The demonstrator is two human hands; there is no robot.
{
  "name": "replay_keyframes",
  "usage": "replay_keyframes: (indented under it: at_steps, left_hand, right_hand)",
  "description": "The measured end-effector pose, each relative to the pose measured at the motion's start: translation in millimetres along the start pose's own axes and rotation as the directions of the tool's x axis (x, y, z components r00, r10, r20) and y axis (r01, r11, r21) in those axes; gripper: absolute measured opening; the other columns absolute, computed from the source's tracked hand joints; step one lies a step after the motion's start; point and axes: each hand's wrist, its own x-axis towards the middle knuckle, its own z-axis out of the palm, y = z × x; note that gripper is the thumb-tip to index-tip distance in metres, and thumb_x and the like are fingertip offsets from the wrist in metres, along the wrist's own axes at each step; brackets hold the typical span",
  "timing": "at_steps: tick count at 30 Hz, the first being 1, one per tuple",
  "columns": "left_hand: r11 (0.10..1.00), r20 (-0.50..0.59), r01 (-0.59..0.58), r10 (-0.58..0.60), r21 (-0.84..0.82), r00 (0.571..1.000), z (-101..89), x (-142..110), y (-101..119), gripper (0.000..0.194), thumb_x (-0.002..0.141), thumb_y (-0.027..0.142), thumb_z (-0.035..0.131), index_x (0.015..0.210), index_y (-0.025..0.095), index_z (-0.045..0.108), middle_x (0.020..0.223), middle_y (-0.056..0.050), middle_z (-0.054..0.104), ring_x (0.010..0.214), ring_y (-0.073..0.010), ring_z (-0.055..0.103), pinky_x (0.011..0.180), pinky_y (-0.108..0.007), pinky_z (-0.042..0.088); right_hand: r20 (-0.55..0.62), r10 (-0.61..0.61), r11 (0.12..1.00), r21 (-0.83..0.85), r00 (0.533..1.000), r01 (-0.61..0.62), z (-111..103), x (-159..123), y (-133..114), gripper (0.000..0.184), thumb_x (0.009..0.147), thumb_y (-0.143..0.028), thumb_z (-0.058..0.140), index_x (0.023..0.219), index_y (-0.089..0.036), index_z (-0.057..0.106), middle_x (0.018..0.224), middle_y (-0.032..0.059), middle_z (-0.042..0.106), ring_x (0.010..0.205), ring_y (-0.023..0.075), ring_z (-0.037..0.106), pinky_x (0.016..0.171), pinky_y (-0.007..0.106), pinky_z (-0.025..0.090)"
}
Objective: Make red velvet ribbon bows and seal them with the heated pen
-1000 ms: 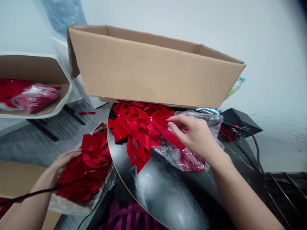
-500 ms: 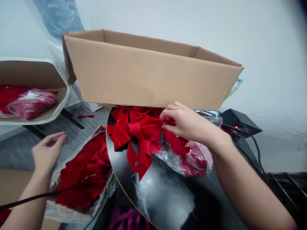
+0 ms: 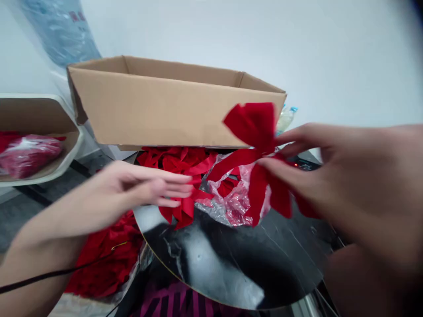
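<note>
My right hand (image 3: 333, 171) is raised close to the camera and pinches a red velvet bow (image 3: 256, 145), lifted above the round black table (image 3: 231, 259). My left hand (image 3: 139, 189) reaches in from the left with fingers stretched out flat, holding nothing, its tips near a pile of red bows (image 3: 180, 165) on the table. A crumpled clear plastic bag (image 3: 231, 198) with more red bows lies just below the lifted bow. Both hands are blurred by motion.
A large open cardboard box (image 3: 165, 105) stands at the table's far edge. A plastic-lined box of red bows (image 3: 105, 259) sits low on the left. A white shelf (image 3: 33, 145) holds bagged red bows. A black cord (image 3: 39, 277) crosses my left arm.
My right hand has picked one bow out of the pile and lifted it up and to the right. My left hand has swung from the low box over to the table.
</note>
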Motion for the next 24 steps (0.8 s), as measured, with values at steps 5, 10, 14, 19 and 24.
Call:
replay_keyframes:
  at_steps: [5, 10, 14, 19, 24]
  left_hand:
    - [0.994, 0.007, -0.111, 0.111, 0.020, 0.994, 52.0, 37.1, -0.3, 0.026, 0.082, 0.041, 0.081, 0.096, 0.019, 0.079, 0.089, -0.003, 0.079, 0.092, -0.0252, 0.076, 0.081, -0.031, 0.061]
    - [0.959, 0.226, 0.220, -0.177, -0.179, 0.958, 33.5, 35.2, -18.6, 0.031, 0.085, 0.042, 0.078, 0.109, 0.023, 0.072, 0.084, -0.004, 0.077, 0.075, -0.0221, 0.075, 0.066, -0.030, 0.058]
    - [0.987, 0.470, 0.144, -0.157, 0.064, 0.869, 48.8, 43.9, -13.8, 0.026, 0.076, 0.040, 0.086, 0.088, 0.021, 0.072, 0.083, 0.000, 0.073, 0.080, -0.0190, 0.070, 0.069, -0.025, 0.052]
    - [0.917, 0.370, -0.190, 0.051, 0.350, 0.927, 93.1, 95.2, -19.4, 0.030, 0.082, 0.047, 0.078, 0.093, 0.019, 0.076, 0.086, -0.005, 0.076, 0.080, -0.0213, 0.071, 0.072, -0.027, 0.052]
    - [0.806, 0.118, -0.265, 0.240, 0.530, 0.964, 102.8, 149.3, -43.0, 0.031, 0.095, 0.039, 0.063, 0.117, 0.020, 0.074, 0.083, -0.004, 0.078, 0.064, -0.0171, 0.070, 0.067, -0.027, 0.051]
  right_hand:
    - [0.230, -0.214, 0.974, 0.122, 0.949, 0.190, 19.3, -25.2, -42.2, 0.014, 0.093, -0.036, 0.066, 0.089, -0.024, 0.073, 0.070, 0.0019, 0.072, 0.054, 0.0192, 0.061, 0.048, 0.035, 0.039]
    - [0.362, 0.081, 0.974, 0.170, 0.928, -0.152, 65.4, -27.5, 44.3, 0.020, 0.096, -0.040, 0.063, 0.092, -0.025, 0.076, 0.076, 0.0001, 0.077, 0.061, 0.0172, 0.069, 0.055, 0.028, 0.048]
    - [0.508, 0.116, 0.990, 0.010, 0.853, -0.140, 126.6, -35.3, 90.5, 0.013, 0.090, -0.028, 0.068, 0.096, -0.021, 0.078, 0.087, 0.0091, 0.079, 0.081, 0.0259, 0.075, 0.067, 0.032, 0.050]
    - [0.453, 0.171, 0.979, 0.023, 0.875, -0.203, 150.8, -39.6, 98.3, 0.020, 0.093, -0.021, 0.058, 0.092, -0.020, 0.078, 0.087, 0.0107, 0.078, 0.077, 0.0260, 0.072, 0.067, 0.033, 0.045]
    - [0.397, 0.235, 0.932, 0.166, 0.887, -0.322, 150.2, -40.4, 107.4, 0.003, 0.086, -0.025, 0.073, 0.087, -0.021, 0.074, 0.071, 0.0007, 0.072, 0.061, 0.0162, 0.063, 0.060, 0.027, 0.042]
